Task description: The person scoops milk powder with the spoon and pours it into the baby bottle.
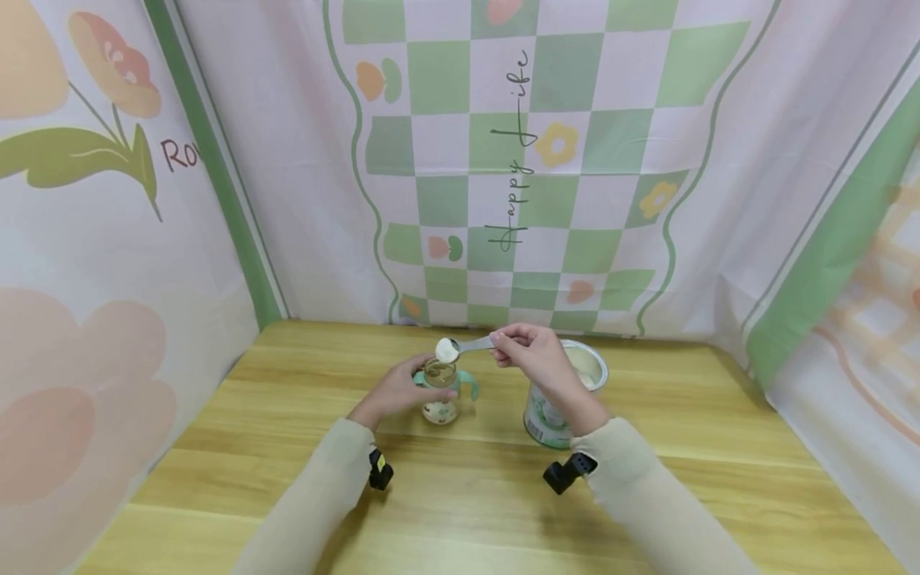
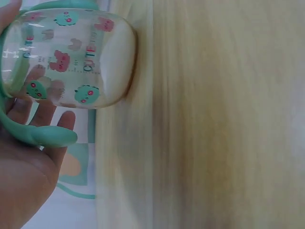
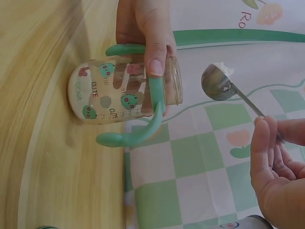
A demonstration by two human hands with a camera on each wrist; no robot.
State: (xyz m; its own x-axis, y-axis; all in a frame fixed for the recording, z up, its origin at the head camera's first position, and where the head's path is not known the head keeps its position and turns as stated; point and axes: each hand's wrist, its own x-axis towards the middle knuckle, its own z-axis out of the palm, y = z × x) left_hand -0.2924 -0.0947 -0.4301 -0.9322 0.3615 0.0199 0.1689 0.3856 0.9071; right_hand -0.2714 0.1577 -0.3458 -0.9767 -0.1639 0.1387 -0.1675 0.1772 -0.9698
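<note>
A clear baby bottle with green handles and printed cartoon figures stands upright on the table, lidless, with pale powder at its bottom. My left hand grips it around the neck, thumb in front, as the right wrist view shows. In my right hand I pinch the handle of a metal measuring spoon. White powder heaps in its bowl, just above the bottle's open mouth and apart from it. Below my right forearm is an open can with pale powder inside, partly hidden by the hand and wrist.
The wooden table reaches back to a checkered curtain. More printed fabric hangs at the left and right sides. The can stands to the right of the bottle, its silver rim facing up.
</note>
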